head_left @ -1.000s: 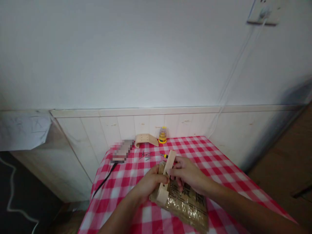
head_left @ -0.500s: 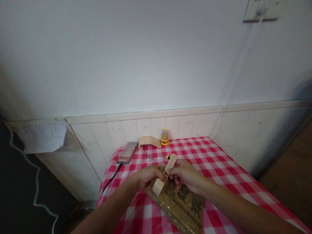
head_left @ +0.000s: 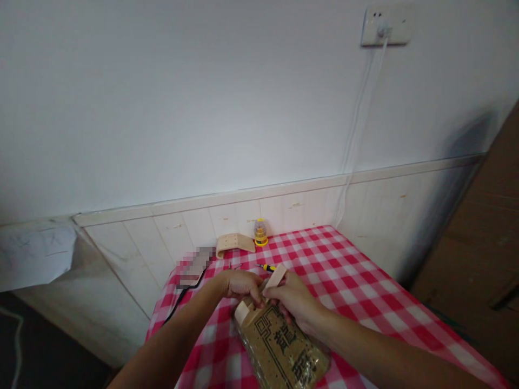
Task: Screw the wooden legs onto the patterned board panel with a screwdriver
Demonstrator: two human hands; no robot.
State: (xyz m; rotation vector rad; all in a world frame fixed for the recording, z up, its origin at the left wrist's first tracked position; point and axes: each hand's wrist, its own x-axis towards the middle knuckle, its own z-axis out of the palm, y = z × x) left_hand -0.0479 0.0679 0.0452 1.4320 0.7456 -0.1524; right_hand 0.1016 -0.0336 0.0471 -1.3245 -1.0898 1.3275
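My right hand [head_left: 295, 299] is closed on a pale wooden strip [head_left: 276, 276] that sticks up past its fingers. My left hand [head_left: 244, 285] is bent inward beside it, fingertips closed at the wood near the right thumb. A second pale wooden end [head_left: 242, 312] shows below my left hand; whether it belongs to the same piece cannot be seen. Under both hands lies a brown package [head_left: 279, 351] in shiny clear wrap, printed with black characters and a line border. Just beyond my hands is a yellow and black screwdriver [head_left: 267, 267], partly covered.
A curved wooden piece with holes [head_left: 235, 241] and a yellow-based clear bit case [head_left: 260, 233] stand near the wall. Left of them lies a blurred-out flat object [head_left: 197, 266] with a black strap. Small metal pieces [head_left: 234, 266] rest on the checked tablecloth [head_left: 344, 286].
The view has swung to the right. Both hands stay at the wood over the package, and the right hand's strip remains raised. My left hand now hides more of the metal pieces.
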